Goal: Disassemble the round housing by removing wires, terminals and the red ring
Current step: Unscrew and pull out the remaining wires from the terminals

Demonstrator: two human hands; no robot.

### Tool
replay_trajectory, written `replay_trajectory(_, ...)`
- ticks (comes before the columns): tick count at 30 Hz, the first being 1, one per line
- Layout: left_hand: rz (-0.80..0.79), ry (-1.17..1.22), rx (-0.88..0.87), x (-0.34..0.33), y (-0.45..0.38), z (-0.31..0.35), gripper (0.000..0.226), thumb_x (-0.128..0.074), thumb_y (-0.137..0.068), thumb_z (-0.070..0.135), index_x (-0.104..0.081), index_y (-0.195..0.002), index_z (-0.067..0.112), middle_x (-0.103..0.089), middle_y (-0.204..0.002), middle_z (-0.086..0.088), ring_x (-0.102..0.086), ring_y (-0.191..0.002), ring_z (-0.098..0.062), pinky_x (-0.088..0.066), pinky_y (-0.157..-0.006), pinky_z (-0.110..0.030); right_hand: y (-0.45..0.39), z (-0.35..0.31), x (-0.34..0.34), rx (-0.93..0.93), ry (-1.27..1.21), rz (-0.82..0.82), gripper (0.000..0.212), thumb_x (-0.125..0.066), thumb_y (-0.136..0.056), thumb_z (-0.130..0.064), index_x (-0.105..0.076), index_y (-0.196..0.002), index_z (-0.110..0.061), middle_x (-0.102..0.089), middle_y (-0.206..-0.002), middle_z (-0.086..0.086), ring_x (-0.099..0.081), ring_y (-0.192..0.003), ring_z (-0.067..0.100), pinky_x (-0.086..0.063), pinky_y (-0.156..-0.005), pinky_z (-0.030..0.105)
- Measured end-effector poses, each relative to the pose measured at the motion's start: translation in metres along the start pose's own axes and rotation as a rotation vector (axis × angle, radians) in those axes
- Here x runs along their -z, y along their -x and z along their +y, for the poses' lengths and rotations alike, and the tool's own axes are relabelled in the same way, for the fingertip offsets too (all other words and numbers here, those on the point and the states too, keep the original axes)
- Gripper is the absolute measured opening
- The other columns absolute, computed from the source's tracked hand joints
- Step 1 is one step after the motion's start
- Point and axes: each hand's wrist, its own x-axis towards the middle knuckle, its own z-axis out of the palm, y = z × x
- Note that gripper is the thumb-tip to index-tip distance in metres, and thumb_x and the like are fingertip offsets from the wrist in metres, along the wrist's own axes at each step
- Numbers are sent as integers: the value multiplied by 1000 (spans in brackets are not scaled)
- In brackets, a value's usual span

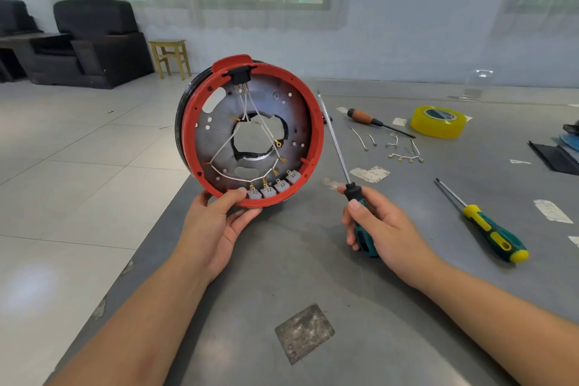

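The wiring stage looks underway: the left hand point(219, 222) props the round housing point(250, 131) upright at the tabletop's point(313, 260) left edge, grip curled round its red ring point(316, 135). The right hand point(376, 222) grasps a screwdriver point(344, 172), tip raised beside the rim. Next, probably, freeing the remaining white wires point(225, 147) and terminals point(272, 188).

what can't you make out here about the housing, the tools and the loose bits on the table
- Housing, head view: its back is turned away; only a black edge shows behind the red ring.
- Terminals: too small to tell which wires are still seated; the left hand covers the rim beside them.
- Screwdriver in the right hand: tip too thin to read; fingers hide the grip.
- Removed wires on the table: too small to count.
- Dark items: cut by the right edge.
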Motion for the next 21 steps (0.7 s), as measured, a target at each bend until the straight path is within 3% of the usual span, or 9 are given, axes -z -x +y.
replay_trajectory(7,4,2,-16,1,0,0,49,-69,-94,1,-52,-140,3,-78,-112,-15,-77,-101,-32,-64,-78,-38,8,2,9,59,271,-96,31,-57,-90,-53,-67,-119,-49,-61,-75,-8,-57,-60,14,-50,-55,28)
replay_trajectory(11,9,3,-18,1,0,0,51,-70,-93,0,-51,-140,4,-78,-110,-15,-77,-100,-32,-64,-77,-38,9,-3,21,120,464,-47,28,-56,-94,-51,-57,-122,-53,-69,-82,-8,-62,-59,13,-51,-59,25)
replay_trajectory(14,8,0,-19,2,0,0,50,-69,-93,-1,-52,-140,4,-78,-110,-16,-77,-99,-32,-64,-77,-38,11,-11,32,155,648,-73,23,-59,-98,-48,-50,-118,-54,-71,-86,-9,-65,-68,18,-57,-71,43)
replay_trajectory(16,9,1,-15,2,0,-1,49,-69,-93,-1,-52,-139,3,-79,-109,-16,-78,-99,-33,-65,-79,-39,12,-17,36,147,704,-87,22,-62,-96,-46,-51,-113,-54,-72,-88,-11,-66,-71,18,-57,-73,47)
replay_trajectory(21,-2,-4,-27,0,2,-1,46,-67,-93,-5,-52,-135,4,-79,-104,-15,-77,-98,-34,-65,-82,-43,8,-31,44,141,782,-81,21,-70,-93,-41,-66,-112,-50,-72,-91,-22,-68,-79,4,-59,-80,38)
